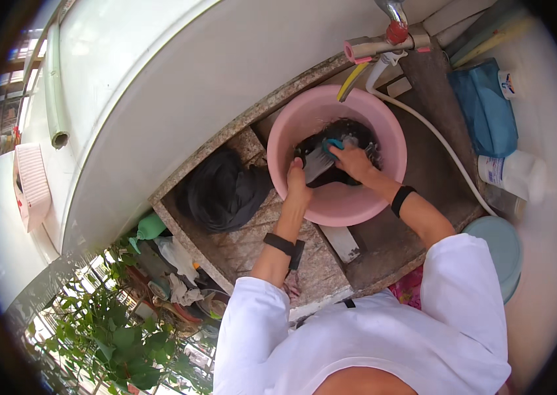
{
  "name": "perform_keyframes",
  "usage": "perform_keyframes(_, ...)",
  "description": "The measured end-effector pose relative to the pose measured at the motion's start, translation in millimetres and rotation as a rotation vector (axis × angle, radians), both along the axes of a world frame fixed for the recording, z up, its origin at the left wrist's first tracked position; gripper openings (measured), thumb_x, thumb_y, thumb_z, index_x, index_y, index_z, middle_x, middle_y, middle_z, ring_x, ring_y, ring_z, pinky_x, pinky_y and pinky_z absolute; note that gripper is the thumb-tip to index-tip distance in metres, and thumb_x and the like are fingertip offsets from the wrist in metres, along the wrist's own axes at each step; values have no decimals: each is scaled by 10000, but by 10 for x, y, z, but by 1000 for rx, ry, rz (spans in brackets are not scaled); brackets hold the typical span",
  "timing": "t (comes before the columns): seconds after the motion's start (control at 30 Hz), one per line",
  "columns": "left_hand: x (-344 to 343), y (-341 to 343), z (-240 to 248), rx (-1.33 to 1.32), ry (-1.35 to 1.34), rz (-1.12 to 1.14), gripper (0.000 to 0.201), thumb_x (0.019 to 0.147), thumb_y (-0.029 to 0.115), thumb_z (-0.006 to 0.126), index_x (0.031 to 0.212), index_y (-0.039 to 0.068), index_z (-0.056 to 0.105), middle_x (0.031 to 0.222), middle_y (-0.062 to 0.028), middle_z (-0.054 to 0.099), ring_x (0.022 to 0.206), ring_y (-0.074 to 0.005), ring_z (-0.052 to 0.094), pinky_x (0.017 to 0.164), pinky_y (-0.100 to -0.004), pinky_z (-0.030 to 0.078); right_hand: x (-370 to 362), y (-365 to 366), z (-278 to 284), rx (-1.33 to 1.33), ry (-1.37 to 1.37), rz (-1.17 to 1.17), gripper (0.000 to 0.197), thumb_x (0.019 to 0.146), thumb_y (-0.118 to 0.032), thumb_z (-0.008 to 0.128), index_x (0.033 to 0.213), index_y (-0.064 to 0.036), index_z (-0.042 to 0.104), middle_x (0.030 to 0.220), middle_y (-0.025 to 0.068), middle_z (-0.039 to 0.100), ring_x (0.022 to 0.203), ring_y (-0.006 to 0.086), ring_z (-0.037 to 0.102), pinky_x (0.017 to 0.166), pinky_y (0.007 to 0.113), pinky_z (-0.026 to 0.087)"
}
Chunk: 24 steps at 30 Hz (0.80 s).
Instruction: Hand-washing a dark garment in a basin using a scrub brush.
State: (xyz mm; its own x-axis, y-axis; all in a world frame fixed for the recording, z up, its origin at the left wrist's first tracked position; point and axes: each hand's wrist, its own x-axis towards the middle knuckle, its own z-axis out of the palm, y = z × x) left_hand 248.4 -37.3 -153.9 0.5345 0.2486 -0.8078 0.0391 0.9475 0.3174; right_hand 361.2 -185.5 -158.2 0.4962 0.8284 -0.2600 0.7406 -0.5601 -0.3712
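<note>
A pink basin (393, 141) stands in front of me with wet dark cloth (347, 128) and some liquid in it. Inside the basin's left side, my left hand (298, 178) is closed on the edge of the cloth, where a greyish, wet-looking patch (318, 166) shows. My right hand (354, 162) grips a small teal scrubbing brush (333, 143), held against the cloth beside that patch. The brush's underside is hidden. Each wrist wears a black band.
A dark bundled garment (224, 191) lies left of the basin on the stone sink (252, 247). Behind are a tap (395, 31) and a yellow hose end (352, 84). At the right are a blue bottle (482, 108), a white bottle (515, 176) and a round lid (497, 247).
</note>
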Motion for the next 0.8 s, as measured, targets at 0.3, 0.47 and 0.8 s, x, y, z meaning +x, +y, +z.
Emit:
perform_keyframes(0.3,25,-18,-137,93,302,-50,428,907,434,441,1053,45,541,1021,-86,560,851,-207,573,748,-307,467,-568,469,535,304,284,-379,479,775,-186,627,1194,-181,396,996,269,514,810,441,571,692,479,481)
perform_keyframes(0.47,-34,89,-16,344,342,-147,595,914,525,346,1111,-2,541,1107,-108,552,929,-197,553,766,-301,454,-127,447,181,-56,244,-123,488,784,-182,616,1215,-175,388,1016,283,524,838,428,568,726,488,467)
perform_keyframes(0.8,-141,46,-38,255,264,-297,737,890,619,265,1069,-17,591,962,-102,599,866,-177,543,796,-284,417,-608,492,578,222,453,-159,465,776,-196,625,1189,-177,412,951,258,498,852,445,561,705,502,463)
